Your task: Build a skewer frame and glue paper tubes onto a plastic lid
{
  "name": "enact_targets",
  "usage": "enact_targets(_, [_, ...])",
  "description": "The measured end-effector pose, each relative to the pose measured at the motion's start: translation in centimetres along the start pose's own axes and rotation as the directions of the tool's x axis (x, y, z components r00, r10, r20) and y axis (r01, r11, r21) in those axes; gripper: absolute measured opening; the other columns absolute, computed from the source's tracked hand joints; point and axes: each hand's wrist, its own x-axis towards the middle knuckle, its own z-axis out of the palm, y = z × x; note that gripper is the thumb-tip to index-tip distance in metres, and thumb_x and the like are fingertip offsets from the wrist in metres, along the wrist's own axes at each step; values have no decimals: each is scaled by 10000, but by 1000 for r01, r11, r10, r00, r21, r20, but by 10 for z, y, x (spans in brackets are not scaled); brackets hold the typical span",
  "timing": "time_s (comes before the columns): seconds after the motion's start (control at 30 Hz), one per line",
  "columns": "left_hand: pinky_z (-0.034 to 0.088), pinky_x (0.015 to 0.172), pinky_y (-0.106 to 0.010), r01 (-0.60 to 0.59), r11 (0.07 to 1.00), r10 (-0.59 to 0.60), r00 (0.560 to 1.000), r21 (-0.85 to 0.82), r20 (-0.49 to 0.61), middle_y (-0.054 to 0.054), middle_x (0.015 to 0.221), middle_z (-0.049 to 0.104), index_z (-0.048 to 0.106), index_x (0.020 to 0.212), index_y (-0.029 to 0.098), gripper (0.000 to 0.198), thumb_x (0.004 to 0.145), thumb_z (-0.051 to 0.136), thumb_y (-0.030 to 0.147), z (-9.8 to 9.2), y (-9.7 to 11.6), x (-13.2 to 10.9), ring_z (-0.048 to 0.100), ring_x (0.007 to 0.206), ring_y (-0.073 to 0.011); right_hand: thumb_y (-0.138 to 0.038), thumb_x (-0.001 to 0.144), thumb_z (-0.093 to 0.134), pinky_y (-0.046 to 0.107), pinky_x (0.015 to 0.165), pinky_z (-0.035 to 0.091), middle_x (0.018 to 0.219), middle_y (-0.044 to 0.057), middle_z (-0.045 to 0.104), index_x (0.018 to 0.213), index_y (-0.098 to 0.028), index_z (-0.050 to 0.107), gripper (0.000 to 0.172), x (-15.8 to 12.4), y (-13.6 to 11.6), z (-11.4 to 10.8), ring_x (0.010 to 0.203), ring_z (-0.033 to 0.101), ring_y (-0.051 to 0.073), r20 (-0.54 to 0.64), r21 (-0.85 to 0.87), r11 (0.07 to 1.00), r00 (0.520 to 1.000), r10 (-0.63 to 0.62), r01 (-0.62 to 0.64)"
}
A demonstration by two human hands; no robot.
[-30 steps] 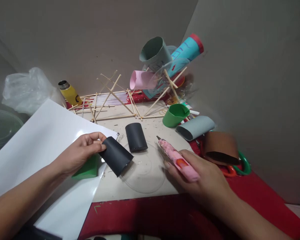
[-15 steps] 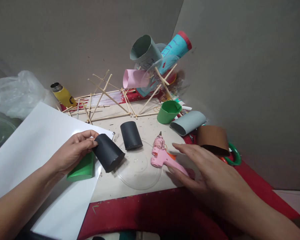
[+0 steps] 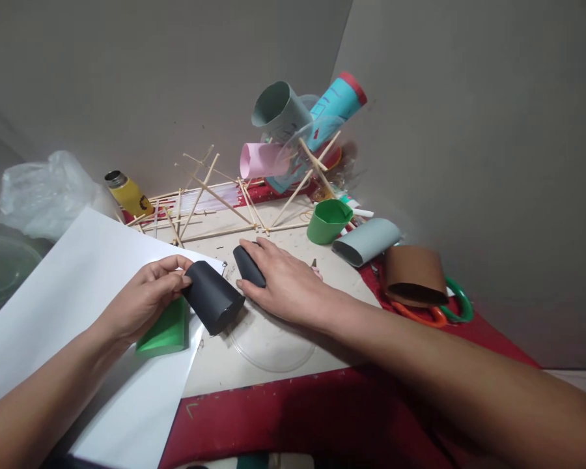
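Note:
A black paper tube (image 3: pixel 212 296) is pinched by its upper left edge between the thumb and fingers of my left hand (image 3: pixel 151 296). My right hand (image 3: pixel 288 283) curves over a second black paper tube (image 3: pixel 248 267), fingers along its far side and thumb at its near end. Below my left hand, a green paper tube (image 3: pixel 168 332) lies on a large white sheet (image 3: pixel 122 378). Under both black tubes is a clear plastic disc (image 3: pixel 273 359), partly covered. The pink glue gun (image 3: pixel 316 270) is mostly hidden behind my right hand, with just its nozzle end showing.
A wooden stick frame (image 3: pixel 219 195) spans the back, near a yellow bottle (image 3: pixel 128 194) and plastic bag (image 3: pixel 49 195). Paper tubes in pink (image 3: pixel 261 160), green (image 3: pixel 329 221), grey (image 3: pixel 368 240) and brown (image 3: pixel 417 270) stand or lie to the right. Green-handled scissors (image 3: pixel 461 303) lie beyond.
My right hand has moved left from beside the glue gun onto the second black tube, now covering most of the gun. My left hand stays on its tube.

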Motion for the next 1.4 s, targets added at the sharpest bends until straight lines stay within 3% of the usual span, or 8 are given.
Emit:
enact_targets(0.27, [395, 637, -208, 9, 998, -10, 1000, 61, 2, 5, 707, 595, 632, 812, 164, 118, 737, 689, 235, 5, -3, 2, 502, 648, -108, -358, 879, 504, 472, 943, 465, 1507, 168, 342, 1475, -181, 338, 643, -4, 4, -4, 1243, 504, 353, 41, 3, 1000, 999, 0, 0])
enact_targets(0.53, [391, 666, -232, 17, 991, -25, 998, 133, 64, 9, 723, 615, 600, 834, 170, 148, 762, 673, 276, 15, -7, 7, 520, 659, -123, -405, 927, 445, 474, 966, 454, 1527, 170, 317, 1467, -177, 347, 594, -3, 11, -4, 1272, 482, 346, 40, 57, 998, 998, -43, 40])
enact_targets(0.77, [381, 661, -218, 37, 989, -58, 988, 146, 143, 22, 717, 615, 597, 842, 173, 75, 783, 620, 212, 19, -9, 12, 509, 653, -108, -377, 959, 383, 461, 990, 443, 1512, 177, 333, 1463, -170, 357, 545, -2, 16, -4, 1291, 468, 331, 50, 97, 994, 998, -49, 44])
enact_targets(1.4, [357, 588, -213, 86, 971, -96, 995, 222, 34, 30, 644, 602, 589, 780, 164, 135, 674, 658, 211, 16, -9, 26, 493, 574, -107, -392, 954, 393, 502, 988, 433, 1530, 185, 304, 1473, -181, 343, 563, -2, 20, 0, 1305, 447, 356, 40, 84, 996, 999, -36, 32])
